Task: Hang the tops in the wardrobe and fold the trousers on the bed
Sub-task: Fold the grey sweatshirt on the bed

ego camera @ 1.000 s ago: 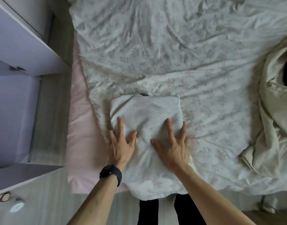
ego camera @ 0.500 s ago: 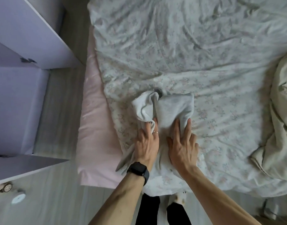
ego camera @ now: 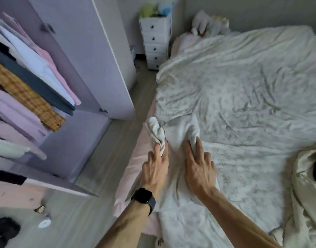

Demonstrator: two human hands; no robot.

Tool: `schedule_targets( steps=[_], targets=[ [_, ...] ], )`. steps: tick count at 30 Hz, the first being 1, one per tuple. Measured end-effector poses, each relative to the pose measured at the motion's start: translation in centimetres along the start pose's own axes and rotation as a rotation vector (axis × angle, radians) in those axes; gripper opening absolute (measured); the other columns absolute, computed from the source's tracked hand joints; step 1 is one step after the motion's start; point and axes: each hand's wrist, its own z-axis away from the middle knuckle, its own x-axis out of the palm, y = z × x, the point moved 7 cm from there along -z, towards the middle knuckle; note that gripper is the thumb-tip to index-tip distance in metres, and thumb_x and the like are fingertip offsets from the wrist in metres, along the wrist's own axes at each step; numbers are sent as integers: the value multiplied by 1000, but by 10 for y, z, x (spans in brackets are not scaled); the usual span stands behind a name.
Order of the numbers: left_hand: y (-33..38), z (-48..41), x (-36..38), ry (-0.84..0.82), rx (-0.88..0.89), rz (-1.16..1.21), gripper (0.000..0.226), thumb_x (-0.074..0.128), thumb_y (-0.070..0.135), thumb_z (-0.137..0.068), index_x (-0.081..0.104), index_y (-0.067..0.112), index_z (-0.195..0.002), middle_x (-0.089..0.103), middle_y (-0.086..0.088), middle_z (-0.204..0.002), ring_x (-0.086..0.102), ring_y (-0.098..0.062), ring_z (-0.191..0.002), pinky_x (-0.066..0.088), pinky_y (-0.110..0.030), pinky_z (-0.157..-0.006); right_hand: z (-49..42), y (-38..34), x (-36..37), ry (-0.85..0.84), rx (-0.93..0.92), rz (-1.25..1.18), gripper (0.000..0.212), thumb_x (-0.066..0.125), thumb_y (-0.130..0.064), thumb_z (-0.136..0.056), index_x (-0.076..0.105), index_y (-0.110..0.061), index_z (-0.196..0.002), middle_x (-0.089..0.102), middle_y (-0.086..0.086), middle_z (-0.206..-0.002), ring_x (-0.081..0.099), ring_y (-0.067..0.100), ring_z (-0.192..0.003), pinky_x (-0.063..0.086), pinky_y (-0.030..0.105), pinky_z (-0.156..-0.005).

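The person is wearing a black smartwatch [ego camera: 142, 196] with a dark band on the left wrist and a thin silvery ring [ego camera: 165, 155] on the left hand [ego camera: 154, 169], both forearms showing bare.

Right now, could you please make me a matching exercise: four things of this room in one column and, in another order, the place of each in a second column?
Things
1. pale grey garment
2. black watch
3. white drawer unit
4. checked brown garment

Places
A. hanging in the open wardrobe
B. by the far wall, beside the head of the bed
C. on the bed's near edge, gripped by the left hand and the right hand
D. on the left wrist

Pairs: 1-C, 2-D, 3-B, 4-A
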Motion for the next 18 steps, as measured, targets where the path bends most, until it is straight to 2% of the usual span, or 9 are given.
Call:
schedule_targets(
  steps=[3,6,10,14,16,18],
  targets=[
    [-28,-11,-80,96,-76,-4,77,77,1,-56,66,17,-131,43,-8,-114,58,-21,-62,40,-29,-34,-26,-46,-67,72,-99,-45,76,61,-4,-85,35,-23,-154,24,15,-163,55,39,-94,54,48,-69],
    [-59,-15,-165,180,-166,-39,83,73,2,-58,60,17,-139,50,-9,-116,59,-22,-62,37,-27,-34,-45,-97,-141,181,-225,-69,75,59,-4,-84,37,-22,-154,26,16,-162,54,40,-94,53,49,-71],
    [-104,-14,-263,314,-258,-3,88,73,-3,-66,47,13,-149,52,-13,-119,61,-27,-74,46,-32,-40,-66,-168,-230,347,-417,-85,76,62,-1,-81,42,-17,-152,28,19,-161,55,41,-92,52,48,-69],
    [-165,-10,-349,438,-383,8,83,62,3,-84,26,14,-159,28,-11,-131,58,-29,-88,46,-35,-51,-88,-250,-304,503,-565,-103,78,66,-3,-79,40,-17,-152,27,18,-162,52,38,-88,51,45,-66],
    [-195,-11,-384,498,-420,-9,81,55,6,-90,16,16,-161,22,-11,-133,56,-29,-96,42,-35,-56,-97,-293,-333,558,-624,-103,78,65,-3,-78,41,-17,-151,27,17,-162,51,37,-85,48,43,-63],
    [-224,-11,-419,562,-435,-30,80,51,7,-94,8,16,-161,17,-11,-135,53,-30,-104,45,-35,-62,-103,-334,-360,629,-676,-116,77,64,-3,-77,44,-17,-149,28,16,-161,51,36,-84,46,42,-61]
  ],
)
